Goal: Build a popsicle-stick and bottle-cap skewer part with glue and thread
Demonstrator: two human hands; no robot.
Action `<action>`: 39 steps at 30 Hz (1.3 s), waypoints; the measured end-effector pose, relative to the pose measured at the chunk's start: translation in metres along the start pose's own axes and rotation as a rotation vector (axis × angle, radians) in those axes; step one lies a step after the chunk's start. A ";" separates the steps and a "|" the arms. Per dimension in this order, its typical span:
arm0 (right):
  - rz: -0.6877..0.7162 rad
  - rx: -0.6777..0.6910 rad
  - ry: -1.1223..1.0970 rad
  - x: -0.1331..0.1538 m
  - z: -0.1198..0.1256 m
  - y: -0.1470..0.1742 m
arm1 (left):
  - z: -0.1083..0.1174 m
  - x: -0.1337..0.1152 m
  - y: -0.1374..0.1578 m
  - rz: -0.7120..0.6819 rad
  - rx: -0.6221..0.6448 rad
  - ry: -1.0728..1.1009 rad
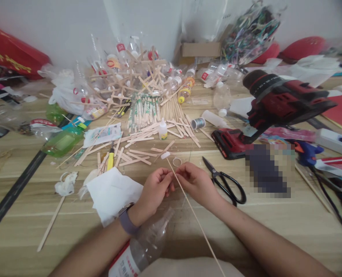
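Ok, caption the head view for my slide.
Left hand and right hand together at a stick, white cap at its far end, scissors and drill to the right.

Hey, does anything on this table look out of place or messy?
Nothing looks clearly spilled or broken. A green bottle lies on its side at the left, and loose wooden sticks are strewn crisscross in front of the small white bottle, untidy compared with the thin skewers lined up behind it.

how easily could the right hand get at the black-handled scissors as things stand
Probably yes: the right hand is just left of the black-handled scissors, with nothing visible between them, though its fingers seem busy at the thin stick.
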State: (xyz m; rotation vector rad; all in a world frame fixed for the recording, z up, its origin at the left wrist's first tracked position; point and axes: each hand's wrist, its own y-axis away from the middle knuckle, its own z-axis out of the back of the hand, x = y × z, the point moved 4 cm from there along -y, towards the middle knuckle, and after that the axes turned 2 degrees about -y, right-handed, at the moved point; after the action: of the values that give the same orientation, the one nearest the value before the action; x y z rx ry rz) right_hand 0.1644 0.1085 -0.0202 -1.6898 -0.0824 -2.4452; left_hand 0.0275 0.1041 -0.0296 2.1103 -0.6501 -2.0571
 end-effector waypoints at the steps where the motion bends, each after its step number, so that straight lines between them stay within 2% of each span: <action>1: -0.003 0.001 0.001 0.000 0.000 0.000 | 0.000 0.000 0.000 0.002 0.003 0.010; 22: -0.088 0.042 -0.109 -0.002 -0.004 -0.002 | -0.004 0.005 -0.002 0.070 0.091 0.157; 39: -0.108 0.012 -0.190 -0.004 -0.001 -0.004 | -0.002 0.000 0.001 0.006 0.032 0.067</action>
State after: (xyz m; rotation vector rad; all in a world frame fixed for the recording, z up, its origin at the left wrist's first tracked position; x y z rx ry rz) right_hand 0.1646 0.1126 -0.0241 -1.9567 -0.2166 -2.3444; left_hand 0.0291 0.1033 -0.0292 2.1809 -0.6842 -1.9766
